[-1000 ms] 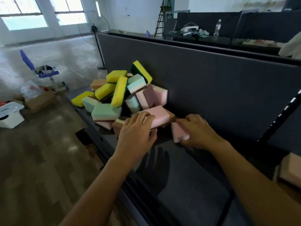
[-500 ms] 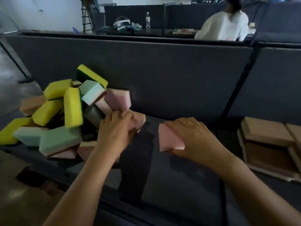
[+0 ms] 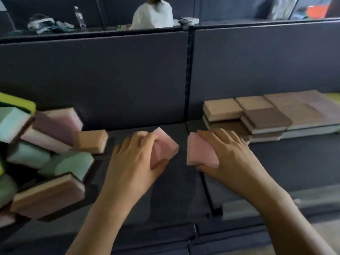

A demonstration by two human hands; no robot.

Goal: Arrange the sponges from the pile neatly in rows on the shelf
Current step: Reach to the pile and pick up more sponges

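Observation:
A loose pile of sponges in green, pink, brown and yellow lies at the left on the dark shelf. My left hand grips a pink sponge above the middle of the shelf. Just right of it, my right hand grips a second pink sponge. Both sponges are held tilted, a small gap between them. At the right, brown and tan sponges lie flat in neat rows, stacked in layers.
A dark back panel rises behind the shelf, with a slotted upright at its middle. Beyond it a person in white sits at a desk with a water bottle and clutter. The shelf's front edge runs below my forearms.
My left hand has lifted a pink sponge out of the pile and moved right. My right hand has carried its sponge right too. The view has swung right, revealing the arranged rows.

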